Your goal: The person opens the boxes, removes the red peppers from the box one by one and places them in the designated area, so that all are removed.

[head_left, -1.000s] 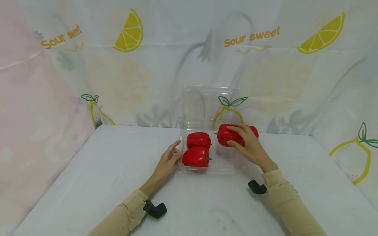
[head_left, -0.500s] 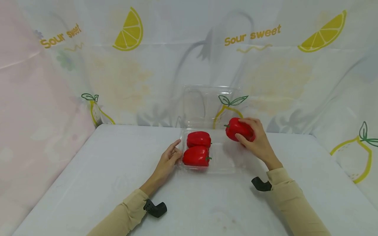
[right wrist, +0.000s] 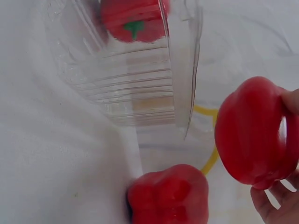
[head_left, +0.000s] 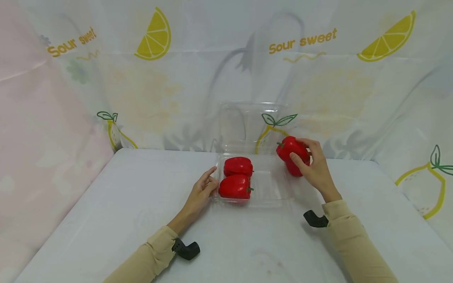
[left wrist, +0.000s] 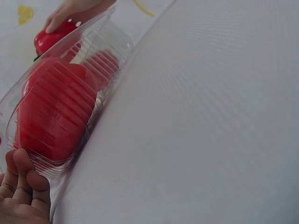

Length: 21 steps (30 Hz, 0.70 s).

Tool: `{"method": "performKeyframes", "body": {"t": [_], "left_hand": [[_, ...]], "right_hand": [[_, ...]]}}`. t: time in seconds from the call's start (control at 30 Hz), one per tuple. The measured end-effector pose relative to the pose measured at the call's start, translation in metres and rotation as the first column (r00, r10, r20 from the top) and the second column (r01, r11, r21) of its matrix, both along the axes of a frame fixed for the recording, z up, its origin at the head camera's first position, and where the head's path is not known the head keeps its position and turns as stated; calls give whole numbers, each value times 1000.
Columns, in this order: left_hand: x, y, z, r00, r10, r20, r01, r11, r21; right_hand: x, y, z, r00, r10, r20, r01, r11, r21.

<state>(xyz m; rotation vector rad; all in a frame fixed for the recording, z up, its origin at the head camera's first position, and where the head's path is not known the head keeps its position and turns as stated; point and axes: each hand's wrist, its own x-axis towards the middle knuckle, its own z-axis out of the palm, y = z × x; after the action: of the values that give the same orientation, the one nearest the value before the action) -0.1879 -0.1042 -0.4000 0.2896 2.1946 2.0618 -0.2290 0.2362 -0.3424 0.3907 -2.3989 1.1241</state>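
Observation:
In the head view, a clear plastic clamshell box (head_left: 267, 196) lies with its lid (head_left: 233, 125) raised. Two red bell peppers fill its left half, a rear one (head_left: 238, 166) and a front one (head_left: 234, 187). My left hand (head_left: 199, 195) touches the box's left side, its fingertips (left wrist: 23, 161) against the ribbed wall. My right hand (head_left: 315, 169) grips another red bell pepper (head_left: 291, 148), green stem leftward, raised above the box's right rear edge. Below that one a further red bell pepper (right wrist: 170, 196) sits on the table, outside the box, partly hidden in the head view.
A white cloth covers the table (head_left: 141, 196). Behind it hangs a curtain (head_left: 198, 78) printed with lemons, close to the upright lid. Black curved pieces sit at the left cuff (head_left: 185, 250) and the right cuff (head_left: 315, 219).
My right hand has moved right and slightly up with its bell pepper, which now tilts. The bell pepper beneath shows more clearly. My left hand and the box stay in place.

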Motion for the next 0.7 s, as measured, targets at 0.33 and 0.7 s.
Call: {"method": "performKeyframes", "body": {"t": [0.33,0.7], "left_hand": [[8,2,15,1000,-3,-17,2,1000,-27],[8,2,14,1000,-5,-14,5,1000,-3]], "right_hand": [[-1,9,3,994,-81,74,86,994,-69],[-1,20,2,975,-166,148,181,979,-94]]}}
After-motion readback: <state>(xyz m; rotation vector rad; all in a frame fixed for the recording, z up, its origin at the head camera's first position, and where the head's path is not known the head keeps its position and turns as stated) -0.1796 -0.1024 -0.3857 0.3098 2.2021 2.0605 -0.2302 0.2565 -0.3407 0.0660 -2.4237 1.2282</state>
